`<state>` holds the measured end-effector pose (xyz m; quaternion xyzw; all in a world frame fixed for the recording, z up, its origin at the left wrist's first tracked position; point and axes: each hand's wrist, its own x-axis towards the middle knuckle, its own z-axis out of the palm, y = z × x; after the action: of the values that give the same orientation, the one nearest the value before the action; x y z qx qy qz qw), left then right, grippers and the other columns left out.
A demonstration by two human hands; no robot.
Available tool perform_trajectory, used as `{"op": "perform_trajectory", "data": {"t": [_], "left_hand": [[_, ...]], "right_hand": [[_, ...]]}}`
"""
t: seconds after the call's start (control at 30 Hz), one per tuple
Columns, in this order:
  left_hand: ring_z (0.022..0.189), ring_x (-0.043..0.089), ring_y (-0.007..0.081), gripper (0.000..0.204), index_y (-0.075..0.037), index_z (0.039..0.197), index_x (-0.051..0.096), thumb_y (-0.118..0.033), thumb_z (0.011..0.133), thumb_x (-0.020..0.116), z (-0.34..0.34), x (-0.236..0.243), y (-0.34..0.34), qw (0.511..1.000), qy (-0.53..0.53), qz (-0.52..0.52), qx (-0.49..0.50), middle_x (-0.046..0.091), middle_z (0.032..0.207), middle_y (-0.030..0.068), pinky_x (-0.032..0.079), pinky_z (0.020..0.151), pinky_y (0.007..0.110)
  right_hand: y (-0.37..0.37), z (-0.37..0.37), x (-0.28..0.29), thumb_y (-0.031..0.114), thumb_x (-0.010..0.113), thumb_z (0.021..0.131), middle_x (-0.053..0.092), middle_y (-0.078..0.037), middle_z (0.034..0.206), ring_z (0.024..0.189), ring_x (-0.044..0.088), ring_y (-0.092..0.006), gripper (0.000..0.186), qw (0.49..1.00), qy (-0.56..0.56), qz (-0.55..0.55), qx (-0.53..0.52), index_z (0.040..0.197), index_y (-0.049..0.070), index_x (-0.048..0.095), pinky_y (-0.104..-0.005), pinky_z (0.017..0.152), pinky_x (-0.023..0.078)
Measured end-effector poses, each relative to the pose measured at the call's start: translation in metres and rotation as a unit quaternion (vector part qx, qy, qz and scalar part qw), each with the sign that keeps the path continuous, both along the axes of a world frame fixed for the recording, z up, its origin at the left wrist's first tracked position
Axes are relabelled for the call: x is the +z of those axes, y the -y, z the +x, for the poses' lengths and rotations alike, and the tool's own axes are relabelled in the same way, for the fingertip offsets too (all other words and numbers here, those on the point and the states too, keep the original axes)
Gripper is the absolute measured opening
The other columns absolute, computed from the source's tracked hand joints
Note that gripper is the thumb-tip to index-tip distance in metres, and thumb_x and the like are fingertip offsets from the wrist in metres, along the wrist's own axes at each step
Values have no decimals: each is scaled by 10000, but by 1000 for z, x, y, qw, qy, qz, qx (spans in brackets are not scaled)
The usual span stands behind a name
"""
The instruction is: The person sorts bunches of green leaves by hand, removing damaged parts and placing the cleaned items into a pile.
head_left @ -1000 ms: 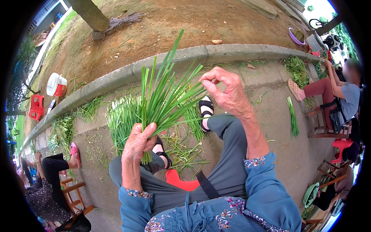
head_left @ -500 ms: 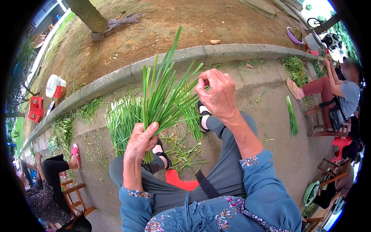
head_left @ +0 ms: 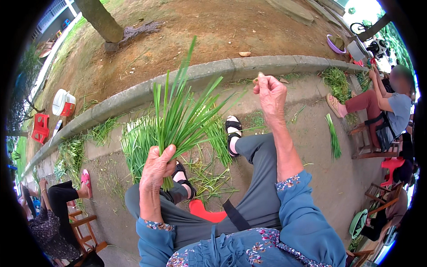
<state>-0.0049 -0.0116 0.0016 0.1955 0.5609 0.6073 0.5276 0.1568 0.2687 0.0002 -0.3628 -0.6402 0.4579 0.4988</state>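
Observation:
My left hand [head_left: 158, 165] is closed around a fanned bunch of long green leaves [head_left: 180, 113], low on their stems, over my left knee. My right hand [head_left: 269, 92] is raised to the right of the leaf tips, apart from them, with its fingers curled in a pinch; a small pale-brown bit shows at the fingertips, too small to name. A thick pile of cut greens [head_left: 138, 140] lies on the pavement behind the held bunch, with a smaller heap [head_left: 218, 142] to its right and loose stalks [head_left: 204, 182] scattered between my sandalled feet.
A concrete curb [head_left: 249, 66] edges a dirt yard with a tree [head_left: 102, 24]. At left are a red stool [head_left: 41, 129] and white bucket [head_left: 59, 103]. Seated people flank me, one in grey [head_left: 396, 115] at right, one in dark clothes [head_left: 53, 231] at left. A small bundle [head_left: 333, 138] lies at right.
My right hand has drawn away from the leaf tips, moving to the right and a little upward. My left hand and its bunch have shifted slightly down.

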Motion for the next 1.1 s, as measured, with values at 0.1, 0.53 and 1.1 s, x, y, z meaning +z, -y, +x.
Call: {"op": "perform_trajectory", "data": {"t": [0.1,0.53,1.1], "left_hand": [[369,249,24,232,-39,855,612,-265,902,582,-1,-10,1,999,26,8,39,491,543,-23,153,348,209],[329,227,40,392,22,866,612,-358,919,531,-5,-7,3,1000,-15,7,11,323,426,-50,140,327,220],[334,227,34,377,28,845,617,-338,909,553,-4,-3,3,999,-4,11,34,331,432,-54,137,328,214]], "right_hand": [[-2,5,5,185,641,850,579,23,580,514,507,-37,233,1000,0,-15,-12,704,6,613,-217,481,417],[-6,20,9,96,549,873,581,-17,706,637,540,-82,111,984,89,64,142,951,85,627,-245,560,441],[-1,20,8,91,569,847,565,-112,793,724,564,-249,97,940,224,152,209,910,26,602,-354,668,452]]}}
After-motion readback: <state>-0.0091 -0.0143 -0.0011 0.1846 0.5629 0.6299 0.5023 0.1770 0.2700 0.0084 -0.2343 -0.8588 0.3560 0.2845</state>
